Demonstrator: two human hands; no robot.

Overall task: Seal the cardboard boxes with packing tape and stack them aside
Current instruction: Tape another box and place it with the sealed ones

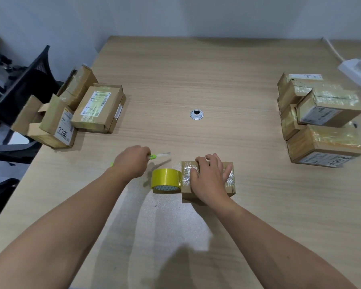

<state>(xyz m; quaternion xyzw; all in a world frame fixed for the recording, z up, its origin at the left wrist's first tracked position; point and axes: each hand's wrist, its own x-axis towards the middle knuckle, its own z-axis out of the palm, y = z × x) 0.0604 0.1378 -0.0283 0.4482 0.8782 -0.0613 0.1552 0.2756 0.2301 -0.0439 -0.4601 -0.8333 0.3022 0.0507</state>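
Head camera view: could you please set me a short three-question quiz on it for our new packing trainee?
1. True or false: the yellow roll of packing tape stands to the right of the small taped cardboard box.
2. What does the left hand hold? A) a green-handled cutter B) a black marker C) a pair of scissors
3. Fill in: the right hand lies on top of the small taped cardboard ____.

Key: 1 false, the roll stands at the box's left side. 2 A. 3 box.
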